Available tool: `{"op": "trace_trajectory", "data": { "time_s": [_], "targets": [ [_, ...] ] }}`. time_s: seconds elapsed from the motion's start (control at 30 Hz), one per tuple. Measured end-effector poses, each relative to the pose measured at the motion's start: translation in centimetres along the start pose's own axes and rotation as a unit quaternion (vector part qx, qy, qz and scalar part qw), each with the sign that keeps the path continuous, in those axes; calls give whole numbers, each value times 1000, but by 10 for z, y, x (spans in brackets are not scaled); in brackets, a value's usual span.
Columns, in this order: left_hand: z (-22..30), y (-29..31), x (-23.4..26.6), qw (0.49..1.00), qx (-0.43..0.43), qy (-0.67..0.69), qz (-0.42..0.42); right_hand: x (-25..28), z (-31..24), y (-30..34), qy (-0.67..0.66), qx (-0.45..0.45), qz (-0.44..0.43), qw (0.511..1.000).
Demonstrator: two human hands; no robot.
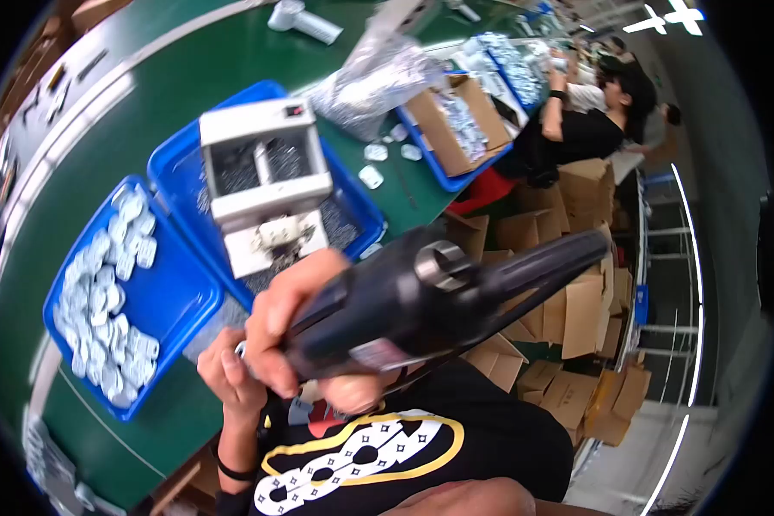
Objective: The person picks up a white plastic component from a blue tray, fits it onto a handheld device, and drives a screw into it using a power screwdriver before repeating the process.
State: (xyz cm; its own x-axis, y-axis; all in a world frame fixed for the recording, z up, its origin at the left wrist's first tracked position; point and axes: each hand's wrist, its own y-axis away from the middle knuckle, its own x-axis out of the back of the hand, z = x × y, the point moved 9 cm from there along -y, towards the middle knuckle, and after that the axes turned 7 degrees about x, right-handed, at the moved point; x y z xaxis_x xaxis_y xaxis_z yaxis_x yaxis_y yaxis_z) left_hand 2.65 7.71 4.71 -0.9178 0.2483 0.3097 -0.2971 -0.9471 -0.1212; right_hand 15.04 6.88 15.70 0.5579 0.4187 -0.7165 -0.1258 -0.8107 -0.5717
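Note:
My right hand (288, 314) is wrapped round a black electric screwdriver (378, 301), which lies aslant close to the camera, its cable end toward the right. The tool's tip points down toward my left hand (230, 374), whose fingers are pinched on a small pale part, mostly hidden by the right hand and the tool. Just beyond my hands stands a white screw feeder (262, 202) with dark screws in its hopper, set in a blue tray (361, 206). To the left, a blue bin (176, 297) holds a heap of pale plastic parts (103, 305).
The green table (86, 430) also carries a clear plastic bag (374, 86), a few loose pale parts (371, 176) and a cardboard box (443, 129) in another blue tray. Open cartons (576, 318) stand at the right. Another person (593, 120) sits farther along the table.

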Motion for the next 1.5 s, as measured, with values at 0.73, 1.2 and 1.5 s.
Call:
{"op": "trace_trajectory", "data": {
  "time_s": [0.73, 1.2, 1.5],
  "targets": [
    [-9, -209, 131, 881, -189, -433, 41, 85, -26, 95, 378, -5, 264, 887],
    [-6, -154, 199, 891, -124, -424, -104, 109, 4, 96, 565, -81, 137, 810],
    [-116, 59, 435, 849, 192, -471, 143, 50, 137, -17, 702, -246, -91, 662]
  ]
}}
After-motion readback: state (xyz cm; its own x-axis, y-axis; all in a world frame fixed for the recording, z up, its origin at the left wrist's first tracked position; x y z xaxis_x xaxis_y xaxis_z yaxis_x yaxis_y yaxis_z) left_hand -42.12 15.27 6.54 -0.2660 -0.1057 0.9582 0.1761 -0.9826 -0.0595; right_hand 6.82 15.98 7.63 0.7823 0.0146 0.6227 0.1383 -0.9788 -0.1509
